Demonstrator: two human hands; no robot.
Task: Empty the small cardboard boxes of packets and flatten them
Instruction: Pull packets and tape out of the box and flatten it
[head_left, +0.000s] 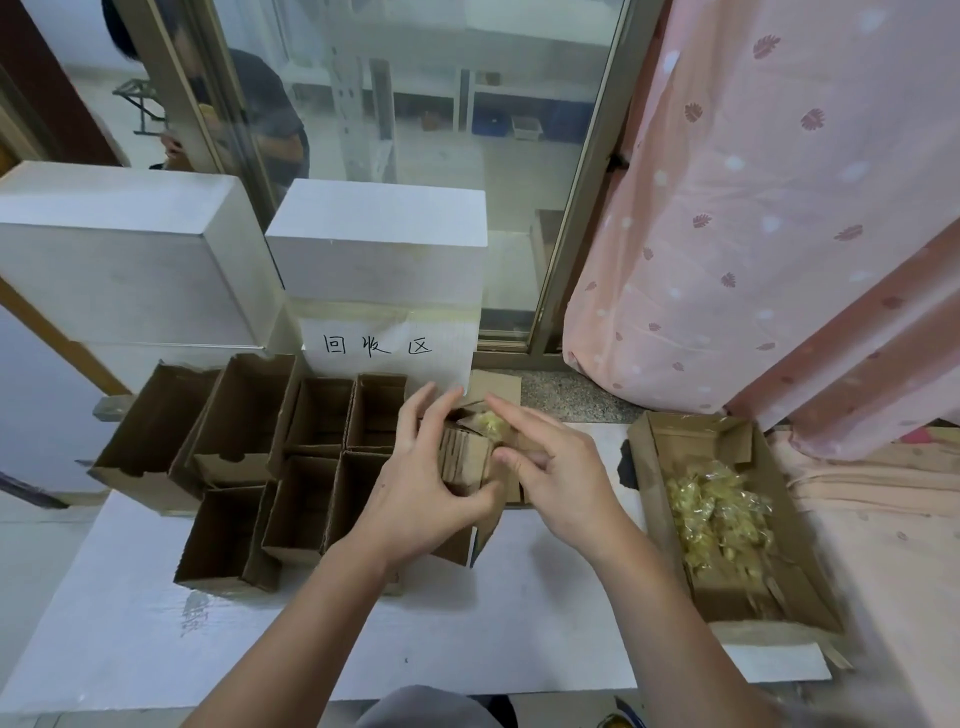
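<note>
Two bare forearms, no sleeves showing anywhere along them from the near edge up to the wrists. No watch, bracelet or band at either wrist. Left hand (423, 483) bare, no glove, no ring on the fingers that show; short, plain, unpainted fingernails. Right hand (558, 480) likewise bare, ungloved and ringless, with short plain nails. At the near edge, between the two forearms, a rounded fold of plain grey-blue fabric garment (426, 707), smooth, without print or seam showing; which garment cannot be told.
</note>
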